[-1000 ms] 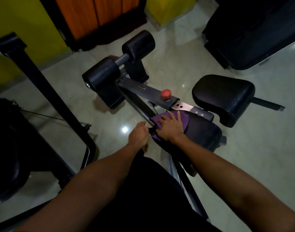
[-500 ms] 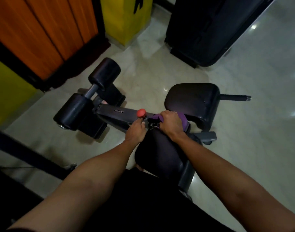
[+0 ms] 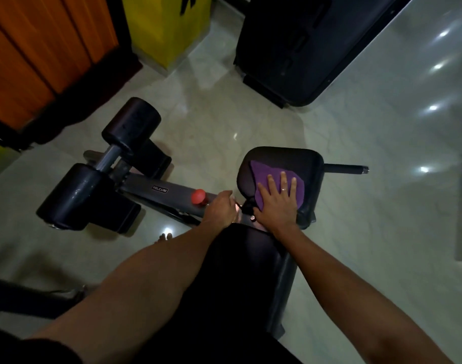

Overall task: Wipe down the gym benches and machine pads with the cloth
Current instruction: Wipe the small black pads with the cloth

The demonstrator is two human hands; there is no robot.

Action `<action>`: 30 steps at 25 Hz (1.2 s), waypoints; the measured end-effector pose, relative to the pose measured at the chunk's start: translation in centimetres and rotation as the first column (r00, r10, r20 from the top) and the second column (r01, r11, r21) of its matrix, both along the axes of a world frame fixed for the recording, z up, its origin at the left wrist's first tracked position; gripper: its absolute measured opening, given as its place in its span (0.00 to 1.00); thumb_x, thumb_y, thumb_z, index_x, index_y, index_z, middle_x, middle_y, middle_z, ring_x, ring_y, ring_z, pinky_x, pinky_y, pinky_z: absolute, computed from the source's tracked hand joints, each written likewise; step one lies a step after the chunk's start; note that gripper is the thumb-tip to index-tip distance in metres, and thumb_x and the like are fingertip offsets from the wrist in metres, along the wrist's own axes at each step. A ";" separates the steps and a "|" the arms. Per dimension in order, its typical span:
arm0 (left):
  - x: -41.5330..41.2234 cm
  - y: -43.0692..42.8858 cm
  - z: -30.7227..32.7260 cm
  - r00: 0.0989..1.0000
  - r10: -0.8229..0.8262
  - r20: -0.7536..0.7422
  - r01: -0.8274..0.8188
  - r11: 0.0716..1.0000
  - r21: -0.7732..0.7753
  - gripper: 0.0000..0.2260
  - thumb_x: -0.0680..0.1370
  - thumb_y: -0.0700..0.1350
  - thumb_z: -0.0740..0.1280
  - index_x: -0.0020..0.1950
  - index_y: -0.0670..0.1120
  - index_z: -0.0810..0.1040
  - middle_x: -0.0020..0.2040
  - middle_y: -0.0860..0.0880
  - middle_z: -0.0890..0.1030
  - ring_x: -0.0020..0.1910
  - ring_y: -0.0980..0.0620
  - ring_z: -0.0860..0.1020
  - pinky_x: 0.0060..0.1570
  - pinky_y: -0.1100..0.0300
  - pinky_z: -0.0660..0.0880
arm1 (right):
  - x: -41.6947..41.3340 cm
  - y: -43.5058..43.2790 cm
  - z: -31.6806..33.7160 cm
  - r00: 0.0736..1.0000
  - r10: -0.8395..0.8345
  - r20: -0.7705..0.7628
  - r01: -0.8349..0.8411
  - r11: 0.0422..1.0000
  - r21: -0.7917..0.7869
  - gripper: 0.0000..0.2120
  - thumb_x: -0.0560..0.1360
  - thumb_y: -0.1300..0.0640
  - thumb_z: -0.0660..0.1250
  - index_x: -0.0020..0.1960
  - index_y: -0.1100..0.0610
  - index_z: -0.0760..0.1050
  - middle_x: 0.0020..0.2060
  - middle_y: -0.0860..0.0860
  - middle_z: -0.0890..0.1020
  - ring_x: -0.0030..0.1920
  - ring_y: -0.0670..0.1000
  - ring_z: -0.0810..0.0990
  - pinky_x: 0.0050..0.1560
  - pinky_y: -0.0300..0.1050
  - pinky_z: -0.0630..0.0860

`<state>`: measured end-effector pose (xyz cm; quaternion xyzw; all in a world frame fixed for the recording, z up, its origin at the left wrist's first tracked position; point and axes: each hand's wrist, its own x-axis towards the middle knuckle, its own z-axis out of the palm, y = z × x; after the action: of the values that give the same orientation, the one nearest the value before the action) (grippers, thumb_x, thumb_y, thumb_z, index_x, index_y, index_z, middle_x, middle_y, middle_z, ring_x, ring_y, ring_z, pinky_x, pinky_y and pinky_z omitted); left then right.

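Black pad, grey frame, glossy floor

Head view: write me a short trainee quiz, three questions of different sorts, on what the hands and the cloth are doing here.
1. Multiple choice: the right hand on the purple cloth is A) flat, with fingers straight; B) balled into a fist; C) pinching one corner.
2. True or false: the left hand is also on the cloth.
3. Short answer: what colour is the knob beside the left hand?
Key: 1 A, pressing the cloth onto the far pad. 2 False: it is at the frame bar, off the cloth. 3 Red.
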<state>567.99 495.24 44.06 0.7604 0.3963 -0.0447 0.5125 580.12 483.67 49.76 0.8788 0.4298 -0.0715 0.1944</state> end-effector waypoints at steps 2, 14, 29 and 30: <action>0.7 -0.2 -0.6 1.000 0.000 0.011 0.000 1.000 -0.010 0.19 0.86 0.47 0.55 0.75 0.42 0.69 0.73 0.41 0.72 0.70 0.41 0.72 0.66 0.54 0.67 | 0.6 1.1 -0.7 0.998 0.063 -0.013 -0.064 0.991 -0.121 0.37 0.77 0.35 0.63 0.81 0.47 0.59 0.81 0.56 0.57 0.81 0.65 0.46 0.76 0.69 0.33; 5.2 -0.2 -2.3 0.993 0.099 0.064 -0.092 0.989 -0.114 0.21 0.83 0.48 0.54 0.76 0.47 0.66 0.71 0.43 0.73 0.68 0.43 0.73 0.67 0.49 0.70 | 4.5 -2.7 1.8 0.986 0.159 -0.041 -0.154 0.982 0.107 0.34 0.67 0.38 0.75 0.71 0.47 0.76 0.75 0.53 0.72 0.79 0.62 0.59 0.79 0.66 0.44; 10.9 1.6 -2.9 0.950 0.300 0.088 -0.280 0.942 -0.185 0.17 0.83 0.41 0.54 0.68 0.35 0.73 0.67 0.36 0.75 0.66 0.39 0.74 0.64 0.53 0.68 | 11.7 6.5 0.9 0.978 0.130 -0.162 -0.149 0.982 -0.114 0.28 0.77 0.36 0.62 0.76 0.41 0.68 0.79 0.49 0.64 0.81 0.58 0.52 0.79 0.63 0.35; 11.0 1.3 -2.8 0.940 0.323 0.107 -0.301 0.936 -0.180 0.19 0.82 0.43 0.53 0.69 0.36 0.73 0.67 0.36 0.75 0.65 0.39 0.74 0.63 0.53 0.68 | 10.9 5.6 1.4 0.977 0.141 -0.159 -0.160 0.981 -0.112 0.29 0.77 0.36 0.62 0.76 0.41 0.69 0.79 0.49 0.65 0.81 0.59 0.53 0.78 0.63 0.34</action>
<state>578.95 496.52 41.26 0.6451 0.4717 0.0568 0.5985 591.03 489.24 51.13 0.8219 0.5035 -0.1492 0.2206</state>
